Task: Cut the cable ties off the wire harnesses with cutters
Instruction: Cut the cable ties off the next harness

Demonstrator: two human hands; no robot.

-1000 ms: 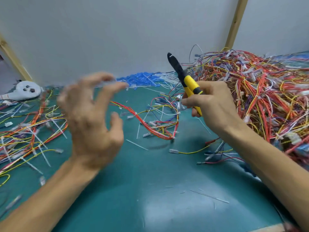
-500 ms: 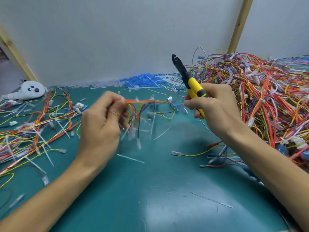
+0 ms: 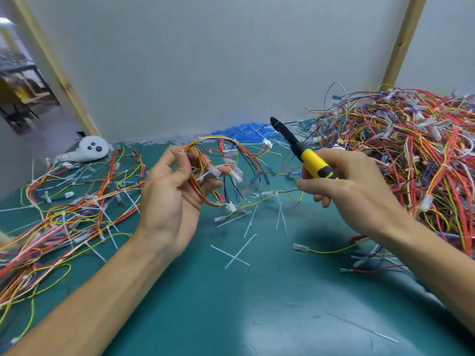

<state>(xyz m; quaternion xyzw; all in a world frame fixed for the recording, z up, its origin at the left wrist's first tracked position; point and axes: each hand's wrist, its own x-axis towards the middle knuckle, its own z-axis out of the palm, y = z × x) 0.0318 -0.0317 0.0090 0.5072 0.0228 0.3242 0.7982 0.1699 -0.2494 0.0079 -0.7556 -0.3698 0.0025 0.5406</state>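
My left hand (image 3: pixel 174 194) holds a small wire harness (image 3: pixel 226 165) lifted above the green mat, its red, yellow and black wires looping over my fingers and its clear connectors hanging down. A white cable tie sits on the bundle near my fingertips. My right hand (image 3: pixel 344 186) grips the yellow-and-black cutters (image 3: pixel 303 152), their black tip pointing up and to the left, a short way right of the harness. Whether the jaws are apart is hard to tell.
A big tangled heap of harnesses (image 3: pixel 411 160) fills the right side. Loose harnesses (image 3: pixel 77 211) lie spread on the left. Cut white ties (image 3: pixel 239 250) litter the green mat (image 3: pixel 231 304). A white seal-shaped object (image 3: pixel 90 150) lies by the back wall, beside blue bits (image 3: pixel 244 132).
My left hand went from spread and holding nothing to picking up a harness and raising it toward the cutters. My right hand with the cutters has hardly moved.
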